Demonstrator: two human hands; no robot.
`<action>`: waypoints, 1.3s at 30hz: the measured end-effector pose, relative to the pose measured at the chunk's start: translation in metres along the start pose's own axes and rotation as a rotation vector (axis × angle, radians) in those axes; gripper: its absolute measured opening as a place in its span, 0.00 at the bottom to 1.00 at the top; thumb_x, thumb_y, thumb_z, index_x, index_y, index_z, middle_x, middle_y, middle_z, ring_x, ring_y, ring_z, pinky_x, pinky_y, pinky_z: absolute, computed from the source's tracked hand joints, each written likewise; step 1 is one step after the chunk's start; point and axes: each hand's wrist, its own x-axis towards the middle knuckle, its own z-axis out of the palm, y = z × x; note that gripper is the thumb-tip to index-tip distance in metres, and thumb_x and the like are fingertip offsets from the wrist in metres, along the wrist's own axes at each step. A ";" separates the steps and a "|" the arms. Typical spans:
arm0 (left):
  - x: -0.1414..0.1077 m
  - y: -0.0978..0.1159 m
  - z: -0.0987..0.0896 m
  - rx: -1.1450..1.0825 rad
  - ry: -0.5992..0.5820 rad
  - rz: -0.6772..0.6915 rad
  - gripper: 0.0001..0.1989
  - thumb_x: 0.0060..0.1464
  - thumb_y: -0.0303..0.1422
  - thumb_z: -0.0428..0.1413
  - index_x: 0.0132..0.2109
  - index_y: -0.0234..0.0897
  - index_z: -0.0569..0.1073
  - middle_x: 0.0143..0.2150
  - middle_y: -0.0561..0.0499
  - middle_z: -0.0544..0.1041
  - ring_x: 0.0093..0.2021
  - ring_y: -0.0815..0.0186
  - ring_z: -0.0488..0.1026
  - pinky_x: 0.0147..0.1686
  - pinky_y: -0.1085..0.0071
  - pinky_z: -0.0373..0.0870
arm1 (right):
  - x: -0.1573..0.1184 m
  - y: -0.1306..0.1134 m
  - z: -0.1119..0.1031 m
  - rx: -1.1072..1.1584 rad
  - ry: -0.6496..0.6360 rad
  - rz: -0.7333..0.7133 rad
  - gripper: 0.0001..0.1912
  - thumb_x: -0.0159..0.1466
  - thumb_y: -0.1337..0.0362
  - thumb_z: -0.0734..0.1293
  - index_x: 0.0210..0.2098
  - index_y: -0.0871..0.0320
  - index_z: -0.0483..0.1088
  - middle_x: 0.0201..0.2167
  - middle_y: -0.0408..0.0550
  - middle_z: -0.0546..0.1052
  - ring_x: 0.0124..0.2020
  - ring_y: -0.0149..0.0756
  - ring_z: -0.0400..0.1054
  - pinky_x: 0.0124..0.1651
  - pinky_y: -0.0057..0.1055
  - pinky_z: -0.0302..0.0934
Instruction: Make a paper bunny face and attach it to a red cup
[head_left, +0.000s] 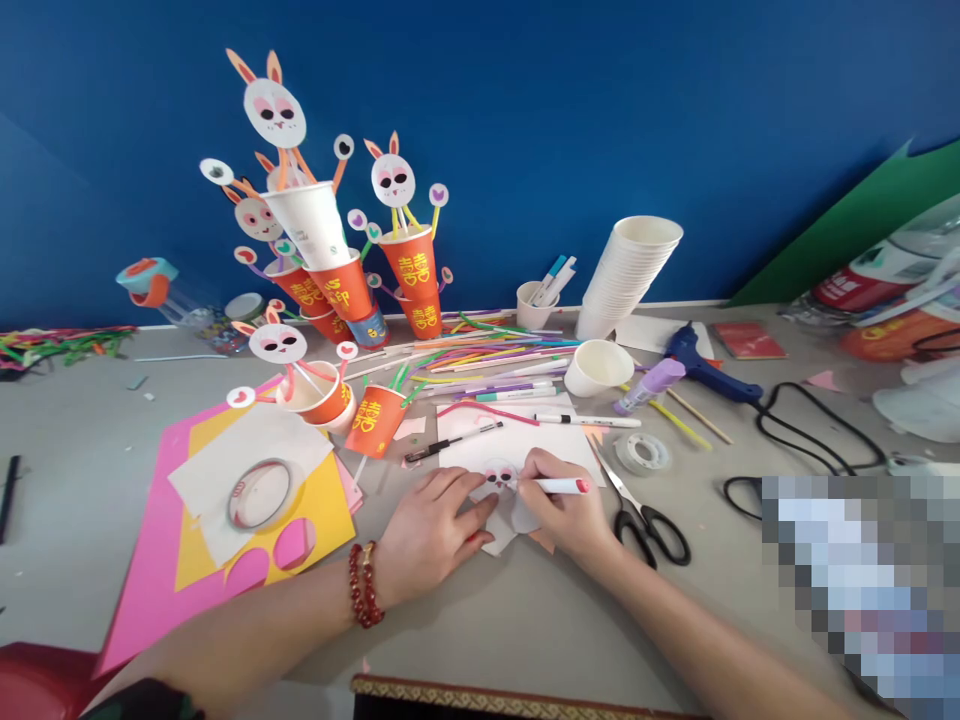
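My right hand (570,515) grips a white felt-tip marker with a red end (562,486), its tip side at a drawn face. That face, with pink patches and dark eyes, is on a small white paper piece (498,522). My left hand (420,535) lies flat with fingers stretched out, its fingertips on the paper's left side. Beneath the far part is a larger white sheet (559,440). Black-handled scissors (637,512) lie right of my right hand, partly behind it. A black pen (454,441) rests beyond my left hand.
Paper cups with rabbit figures (409,265) stand at the back left. Coloured pipe cleaners (480,355), stacked white cups (626,275), a blue glue gun (701,365), a glue stick (651,387) and clear tape (642,453) lie beyond. A tape roll (260,494) sits on coloured paper at left.
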 end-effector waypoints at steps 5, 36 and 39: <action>0.000 0.000 0.000 0.001 0.013 0.000 0.18 0.63 0.38 0.54 0.57 0.39 0.71 0.57 0.42 0.70 0.55 0.54 0.67 0.53 0.55 0.70 | -0.001 -0.001 -0.001 0.040 0.038 -0.017 0.09 0.58 0.68 0.60 0.22 0.55 0.59 0.17 0.37 0.60 0.19 0.28 0.51 0.23 0.26 0.46; 0.002 0.001 0.000 0.017 0.023 0.009 0.18 0.62 0.38 0.54 0.57 0.39 0.71 0.56 0.42 0.72 0.55 0.54 0.68 0.53 0.55 0.69 | 0.004 -0.001 0.005 0.115 -0.045 -0.018 0.04 0.56 0.69 0.61 0.25 0.56 0.64 0.19 0.38 0.65 0.20 0.28 0.55 0.23 0.25 0.49; 0.001 0.000 0.000 0.024 0.015 0.007 0.17 0.62 0.38 0.54 0.57 0.39 0.71 0.56 0.43 0.71 0.56 0.54 0.67 0.53 0.55 0.68 | 0.003 0.000 0.006 0.075 -0.077 -0.039 0.04 0.57 0.69 0.61 0.26 0.56 0.64 0.19 0.38 0.66 0.20 0.29 0.55 0.24 0.25 0.50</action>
